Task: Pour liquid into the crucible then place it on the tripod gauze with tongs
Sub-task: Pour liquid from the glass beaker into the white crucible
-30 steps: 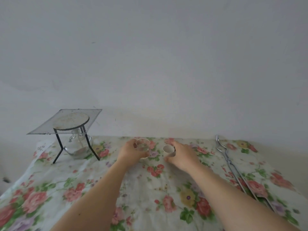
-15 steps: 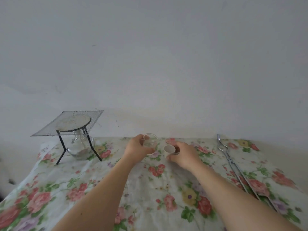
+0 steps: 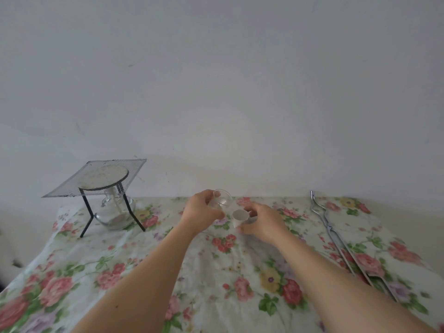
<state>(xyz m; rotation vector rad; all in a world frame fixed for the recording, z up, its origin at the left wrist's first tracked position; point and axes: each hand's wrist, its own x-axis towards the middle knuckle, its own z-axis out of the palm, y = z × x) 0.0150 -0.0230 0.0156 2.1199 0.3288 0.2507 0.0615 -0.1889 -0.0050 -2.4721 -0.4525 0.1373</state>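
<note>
While the two forearms reach in from the near edge of the floral cloth, the work itself sits toward the far side of the table. The right hand has its fingers curled closely round the small white crucible, steadying it on or just above the cloth; which of the two cannot be told. The left hand holds a small clear beaker, fingers wrapped round its wall, tilted with its lip toward the crucible's mouth. Liquid shows faintly inside; no stream can be made out.

Risks, as judged:
- The crucible's mouth is narrow and the beaker's lip is broad, so a quick tilt would likely send liquid over the right fingers and onto the cloth.
- The cloth is wrinkled, and a crucible set down on a fold may tip once released.
- Overfilling would make the later tong carry prone to slopping.

The tongs lie well apart to the right, untouched. Farther off at the left stands the tripod, its gauze overhanging the legs, a glass burner beneath. An off-centre placement could tilt the mesh.
</note>
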